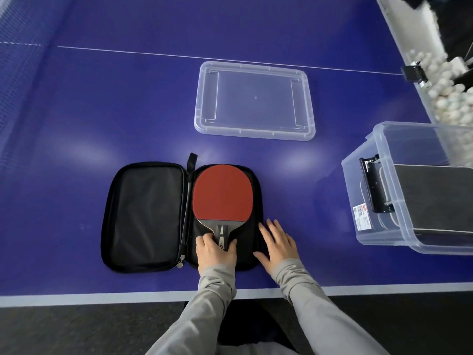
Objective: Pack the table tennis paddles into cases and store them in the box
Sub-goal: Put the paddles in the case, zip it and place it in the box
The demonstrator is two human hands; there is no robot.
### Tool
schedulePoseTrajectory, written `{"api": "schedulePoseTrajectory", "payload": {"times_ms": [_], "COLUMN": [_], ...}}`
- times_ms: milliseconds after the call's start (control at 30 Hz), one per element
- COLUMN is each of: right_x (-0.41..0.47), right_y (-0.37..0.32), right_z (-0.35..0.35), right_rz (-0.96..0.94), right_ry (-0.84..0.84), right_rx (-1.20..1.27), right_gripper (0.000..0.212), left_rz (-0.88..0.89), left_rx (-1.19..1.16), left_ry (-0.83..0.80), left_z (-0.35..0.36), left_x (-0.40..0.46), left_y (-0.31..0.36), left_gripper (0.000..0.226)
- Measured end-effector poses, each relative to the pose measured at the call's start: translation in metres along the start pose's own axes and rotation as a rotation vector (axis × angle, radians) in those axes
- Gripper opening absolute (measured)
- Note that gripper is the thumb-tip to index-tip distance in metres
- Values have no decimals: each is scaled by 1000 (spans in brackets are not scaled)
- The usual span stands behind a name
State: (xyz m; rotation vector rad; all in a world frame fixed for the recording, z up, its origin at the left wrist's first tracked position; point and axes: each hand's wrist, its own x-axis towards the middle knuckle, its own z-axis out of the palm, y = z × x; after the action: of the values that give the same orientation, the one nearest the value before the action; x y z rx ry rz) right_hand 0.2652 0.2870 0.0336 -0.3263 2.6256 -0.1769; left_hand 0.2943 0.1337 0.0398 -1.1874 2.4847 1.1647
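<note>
A black zip case point(143, 216) lies unzipped and spread flat near the table's front edge. A paddle with red rubber point(222, 192) lies face up in its right half, handle toward me. My left hand point(216, 252) grips the paddle's handle, thumb and fingers on either side. My right hand point(277, 243) rests flat with spread fingers at the case's right edge. A clear plastic box point(378, 201) stands at the right with at least one dark case point(432, 198) lying inside it.
The box's clear lid point(254, 101) lies upside down on the blue table behind the case. A container of white balls point(450, 98) sits at the far right past the table edge. The table's white front edge point(102, 297) runs just below the case.
</note>
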Motion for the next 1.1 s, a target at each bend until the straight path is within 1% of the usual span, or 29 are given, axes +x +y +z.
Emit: {"api": "schedulePoseTrajectory", "payload": {"times_ms": [100,200,233,300,367,433,500,533,600,667,767,867,933,967,1067,1100], "right_x": [0,-1,-1,-1,-1,-1,-2,-3,-4,-5,-6,-7,-8,-9,-11,-12], "right_y": [0,0,1,1,1,0,0,-1,-1,-2,-4,-7,-8,-9,-12,-13], "right_z": [0,-1,-1,-2,-4,-5,-5,-5,-6,-6,-7,-8,-8,-8,-8,-8], "right_rz": [6,1,0,-2,-5,-8,-7,-4,5,11,30,45,55,59,79,85], "right_ry": [2,1,1,0,1,4,7,8,9,6,-2,-13,-18,-20,-33,-35], "right_rx": [0,9,8,4,14,26,17,21,38,33,23,20,17,20,25,29], "right_gripper": [71,71,71,71,70,70,70,70,70,70,70,70,70,70,70,70], "left_rz": [58,196,260,357,371,273,63,-35,-187,-268,-280,-200,-148,-143,-174,-160], "left_rx": [-51,-129,-143,-134,-108,-83,-48,-23,12,15,13,-13,-82,-174,-551,-631], "left_ry": [-33,-59,-36,65,207,349,428,439,400,316,219,174,159,156,154,155], "left_z": [-9,-32,-43,-69,-97,-124,-148,-158,-173,-183,-189,-189,-190,-190,-195,-198], "left_x": [-1,-1,1,9,21,39,57,67,83,94,101,102,99,97,83,77], "left_y": [-6,-18,-25,-39,-56,-74,-92,-100,-115,-124,-131,-131,-129,-128,-123,-120], "left_gripper": [63,55,52,51,61,69,72,72,70,66,50,37,34,33,23,23]}}
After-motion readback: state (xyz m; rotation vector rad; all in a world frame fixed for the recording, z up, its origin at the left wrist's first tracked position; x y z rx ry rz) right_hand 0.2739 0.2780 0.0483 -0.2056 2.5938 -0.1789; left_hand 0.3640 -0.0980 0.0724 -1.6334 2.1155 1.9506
